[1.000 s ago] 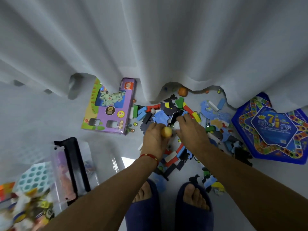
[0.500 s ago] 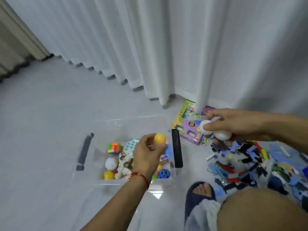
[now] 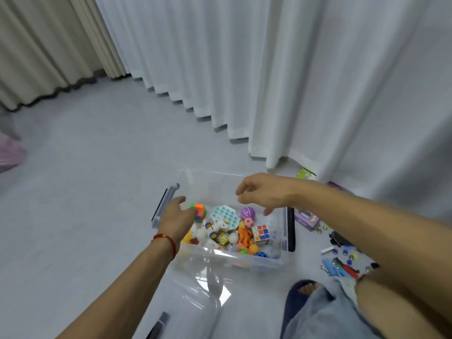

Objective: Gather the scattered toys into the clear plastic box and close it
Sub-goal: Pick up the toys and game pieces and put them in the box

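Box: the clear plastic box (image 3: 234, 259) sits open on the grey floor (image 3: 85, 216), holding colourful toys (image 3: 230, 231).
Left hand (image 3: 177, 216): above the box, fingers spread, empty.
Right hand (image 3: 263, 194): above the box, fingers loosely apart, empty.
Still scattered: small toy pieces (image 3: 342, 260), right of the box.

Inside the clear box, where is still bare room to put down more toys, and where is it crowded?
The clear box has bare room in its far part, between the far wall and the teal pop toy, under the right hand. The near half is crowded, from the orange cube by the left hand to the white cube.
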A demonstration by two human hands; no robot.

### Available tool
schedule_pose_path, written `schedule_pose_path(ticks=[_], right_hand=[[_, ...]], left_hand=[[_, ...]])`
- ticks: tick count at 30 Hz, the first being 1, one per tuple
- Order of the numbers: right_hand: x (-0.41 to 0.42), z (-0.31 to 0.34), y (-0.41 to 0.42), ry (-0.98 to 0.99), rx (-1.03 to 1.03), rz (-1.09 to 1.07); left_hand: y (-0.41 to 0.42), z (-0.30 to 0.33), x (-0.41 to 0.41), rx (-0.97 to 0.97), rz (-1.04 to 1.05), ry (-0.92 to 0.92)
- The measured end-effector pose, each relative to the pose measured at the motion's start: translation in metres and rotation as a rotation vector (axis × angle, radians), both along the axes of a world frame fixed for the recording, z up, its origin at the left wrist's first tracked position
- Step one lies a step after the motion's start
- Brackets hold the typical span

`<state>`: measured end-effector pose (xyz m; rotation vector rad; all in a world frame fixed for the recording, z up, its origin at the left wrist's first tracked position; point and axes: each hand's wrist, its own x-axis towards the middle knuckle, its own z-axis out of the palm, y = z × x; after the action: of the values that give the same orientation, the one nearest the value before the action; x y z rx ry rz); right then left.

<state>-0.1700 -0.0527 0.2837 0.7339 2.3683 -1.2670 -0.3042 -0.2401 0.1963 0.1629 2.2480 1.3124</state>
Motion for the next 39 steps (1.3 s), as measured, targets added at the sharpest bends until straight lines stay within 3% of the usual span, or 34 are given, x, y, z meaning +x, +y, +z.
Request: schedule_pose_path(ticks=[5,10,14,18,23,29,32,39], right_hand=[[0.096,-0.006,0.071,-0.113,0.172,-0.172],[0.232,-0.034,0.135,-0.213,0.167,-0.475],[0.334,-0.088,0.159,-0.36,0.17,-0.627],[0.393,-0.168,0.156,-0.472,0.204,-0.628],[0.396,-0.258,0.157,-0.414,0.191,-0.614],[0.336,-0.329,0.199,-0.236,0.375,-0.586],[0.303,-0.347,0.225,-0.284,0.448,-0.621],[0.276,-0.387,0.246,-0.435,0.642,-0.604]], left_hand=[[0.064,0.008,0.068,0.082,-0.32,0.088],[0.147,-0.007,0.156,0.098,-0.636,0.059],[0.205,-0.04,0.214,-0.012,-0.911,0.018],[0.25,-0.093,0.248,-0.182,-1.091,0.091],[0.298,-0.155,0.263,-0.343,-1.194,0.25],[0.347,-0.229,0.274,-0.545,-1.318,0.596],[0.367,-0.256,0.282,-0.55,-1.351,0.749],[0.386,-0.302,0.283,-0.473,-1.211,0.867]])
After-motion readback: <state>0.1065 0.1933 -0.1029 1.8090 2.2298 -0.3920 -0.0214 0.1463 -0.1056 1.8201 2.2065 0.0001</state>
